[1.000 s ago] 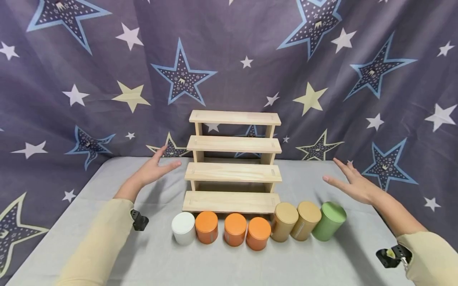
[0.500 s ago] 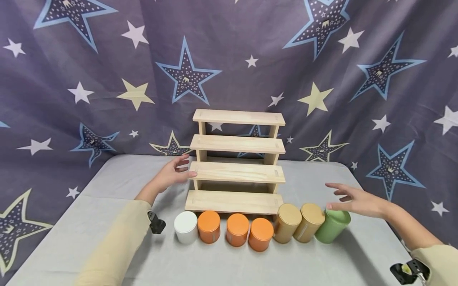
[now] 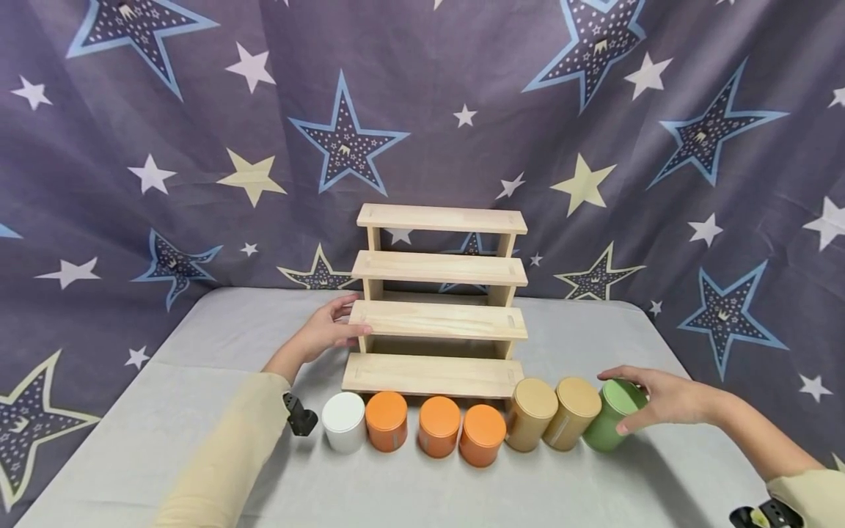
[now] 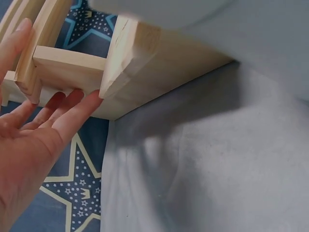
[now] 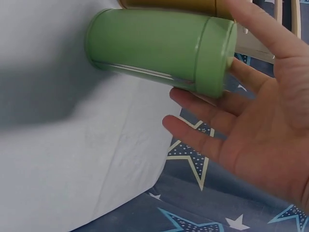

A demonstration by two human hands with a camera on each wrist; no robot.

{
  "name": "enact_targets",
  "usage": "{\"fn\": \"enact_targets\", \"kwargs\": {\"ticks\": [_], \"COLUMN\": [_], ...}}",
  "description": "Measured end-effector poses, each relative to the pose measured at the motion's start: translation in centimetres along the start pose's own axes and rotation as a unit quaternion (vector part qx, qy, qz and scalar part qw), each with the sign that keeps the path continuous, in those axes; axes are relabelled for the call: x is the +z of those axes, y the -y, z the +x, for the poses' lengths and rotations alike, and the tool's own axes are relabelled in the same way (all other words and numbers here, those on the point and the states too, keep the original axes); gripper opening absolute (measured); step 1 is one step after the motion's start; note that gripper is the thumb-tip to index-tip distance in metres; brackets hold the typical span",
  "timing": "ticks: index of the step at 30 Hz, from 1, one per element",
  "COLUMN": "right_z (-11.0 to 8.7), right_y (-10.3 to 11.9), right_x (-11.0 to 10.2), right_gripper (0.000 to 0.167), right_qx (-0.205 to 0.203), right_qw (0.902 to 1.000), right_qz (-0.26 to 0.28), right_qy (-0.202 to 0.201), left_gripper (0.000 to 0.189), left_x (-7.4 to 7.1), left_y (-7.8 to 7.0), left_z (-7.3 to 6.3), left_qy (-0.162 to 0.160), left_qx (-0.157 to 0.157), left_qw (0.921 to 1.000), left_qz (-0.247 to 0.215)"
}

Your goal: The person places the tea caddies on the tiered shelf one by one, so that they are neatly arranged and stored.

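A stepped wooden display rack [image 3: 436, 320] stands in the middle of the table. At its left end my left hand [image 3: 325, 331] holds a step, thumb over the top and fingers against the side panel [image 4: 72, 72]. My right hand [image 3: 676, 400] is around the upper part of a green canister [image 3: 602, 429], thumb on the near side and index finger behind the lid. In the right wrist view the green canister [image 5: 145, 46] lies between the thumb and the spread, nearly straight fingers [image 5: 193, 135]. It stands on the table.
Left of the green canister stand two gold canisters [image 3: 528, 425], three short orange canisters [image 3: 439, 429] and a white one [image 3: 345, 424], in a row before the rack. A star-patterned curtain [image 3: 422, 95] hangs behind the grey-covered table [image 3: 370, 499].
My left hand has moved right and come onto the rack's left end. My right hand has lowered and come around the green canister. The view has shifted slightly.
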State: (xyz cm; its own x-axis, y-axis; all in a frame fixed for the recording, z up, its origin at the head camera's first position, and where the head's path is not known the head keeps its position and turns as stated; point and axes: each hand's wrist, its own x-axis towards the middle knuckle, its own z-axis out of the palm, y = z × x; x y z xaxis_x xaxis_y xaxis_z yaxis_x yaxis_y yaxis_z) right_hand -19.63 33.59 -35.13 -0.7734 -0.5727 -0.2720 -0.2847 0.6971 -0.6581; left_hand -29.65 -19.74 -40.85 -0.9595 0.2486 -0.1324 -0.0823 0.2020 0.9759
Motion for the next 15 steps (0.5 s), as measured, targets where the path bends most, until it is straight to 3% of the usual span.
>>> {"fn": "enact_targets", "kwargs": {"ticks": [4,15], "right_z": [0.0,0.1], "right_y": [-0.6,-1.3], "right_x": [0.3,1.0], "right_gripper": [0.081,0.073], "right_qx": [-0.016,-0.017], "right_qw": [0.9988,0.9977], "right_qz": [0.045,0.046], "right_qy": [0.009,-0.047], "left_gripper": [0.092,0.087], "left_x": [0.0,0.4], "left_y": [0.0,0.4], "left_z": [0.0,0.0], "left_qy": [-0.007,-0.013], "left_qx": [-0.003,-0.007], "left_qw": [0.9998,0.9989], "left_qz": [-0.016,-0.046]}}
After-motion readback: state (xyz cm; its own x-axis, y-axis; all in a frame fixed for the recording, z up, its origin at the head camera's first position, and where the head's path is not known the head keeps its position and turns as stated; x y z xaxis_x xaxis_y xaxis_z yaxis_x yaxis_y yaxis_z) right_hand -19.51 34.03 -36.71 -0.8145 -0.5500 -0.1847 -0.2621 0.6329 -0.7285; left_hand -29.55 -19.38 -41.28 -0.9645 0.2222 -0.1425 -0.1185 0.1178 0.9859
